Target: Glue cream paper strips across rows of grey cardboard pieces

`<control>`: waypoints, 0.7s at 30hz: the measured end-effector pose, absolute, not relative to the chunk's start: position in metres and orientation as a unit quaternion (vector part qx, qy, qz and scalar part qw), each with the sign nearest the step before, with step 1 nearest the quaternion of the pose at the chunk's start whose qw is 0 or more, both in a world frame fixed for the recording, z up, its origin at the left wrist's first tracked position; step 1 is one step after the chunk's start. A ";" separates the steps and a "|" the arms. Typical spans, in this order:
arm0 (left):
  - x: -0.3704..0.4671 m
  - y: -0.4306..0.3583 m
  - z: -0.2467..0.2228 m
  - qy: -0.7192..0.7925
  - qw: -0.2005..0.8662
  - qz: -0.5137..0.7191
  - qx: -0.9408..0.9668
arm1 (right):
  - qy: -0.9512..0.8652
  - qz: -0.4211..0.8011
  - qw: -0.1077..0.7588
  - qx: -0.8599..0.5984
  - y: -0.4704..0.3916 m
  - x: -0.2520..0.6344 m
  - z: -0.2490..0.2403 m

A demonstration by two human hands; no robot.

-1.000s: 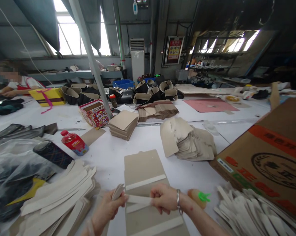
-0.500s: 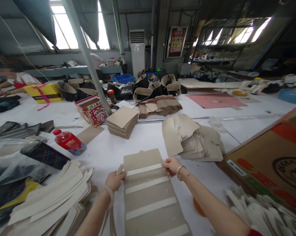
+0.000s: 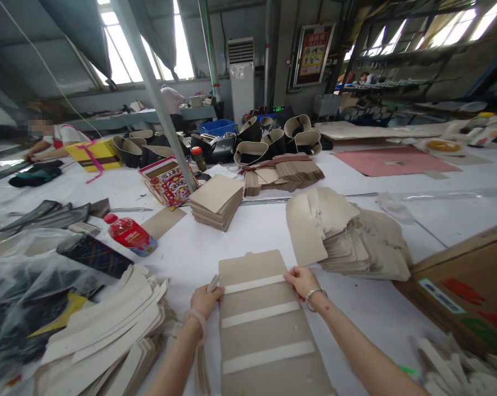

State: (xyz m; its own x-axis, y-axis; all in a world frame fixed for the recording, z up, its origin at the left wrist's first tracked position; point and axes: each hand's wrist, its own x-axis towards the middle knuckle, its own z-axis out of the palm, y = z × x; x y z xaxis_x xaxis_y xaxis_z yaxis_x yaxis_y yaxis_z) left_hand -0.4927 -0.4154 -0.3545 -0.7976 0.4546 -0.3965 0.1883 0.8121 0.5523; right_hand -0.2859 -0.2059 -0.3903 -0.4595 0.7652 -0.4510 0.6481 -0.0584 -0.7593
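Note:
A long beige panel (image 3: 265, 330) lies on the white table in front of me, crossed by several pale strips. At the top strip (image 3: 254, 284), my right hand (image 3: 304, 283) pinches its right end at the panel's edge. My left hand (image 3: 206, 301) is closed at the strip's left end and also holds a small bundle of pale strips (image 3: 213, 283) that sticks up from the fingers. A loose stack of rounded beige panels (image 3: 347, 236) sits beyond my right hand. Curved pale pieces (image 3: 108, 324) are piled left of my left forearm.
A red bottle (image 3: 131, 234) lies at the left. Further back are a square stack (image 3: 217, 201), a patterned box (image 3: 170, 184), a metal pole (image 3: 153, 93) and a pink sheet (image 3: 397, 160). A cardboard box (image 3: 471, 291) stands at the right. A person leans at the far left.
The view has shifted, so most things appear further right. Both hands keep their places on the top strip.

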 end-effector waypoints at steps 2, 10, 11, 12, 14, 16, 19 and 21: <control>-0.492 -0.416 -0.355 0.912 0.270 0.255 0.175 | -0.688 0.502 0.056 -0.520 -0.206 -0.286 -0.389; -0.494 -0.417 -0.364 0.903 0.282 0.274 0.174 | -0.694 0.484 0.048 -0.531 -0.208 -0.286 -0.384; -0.495 -0.417 -0.365 0.902 0.283 0.276 0.175 | -0.694 0.484 0.047 -0.532 -0.208 -0.286 -0.384; -0.495 -0.417 -0.366 0.901 0.285 0.278 0.175 | -0.693 0.483 0.047 -0.533 -0.208 -0.286 -0.383; -0.495 -0.417 -0.366 0.899 0.288 0.279 0.175 | -0.692 0.483 0.045 -0.534 -0.208 -0.286 -0.382; -0.495 -0.417 -0.366 0.899 0.290 0.279 0.174 | -0.691 0.484 0.044 -0.536 -0.209 -0.286 -0.380; -0.494 -0.417 -0.363 0.901 0.290 0.275 0.170 | -0.689 0.483 0.043 -0.539 -0.209 -0.285 -0.378; -0.493 -0.417 -0.360 0.902 0.291 0.272 0.169 | -0.689 0.481 0.042 -0.541 -0.210 -0.285 -0.378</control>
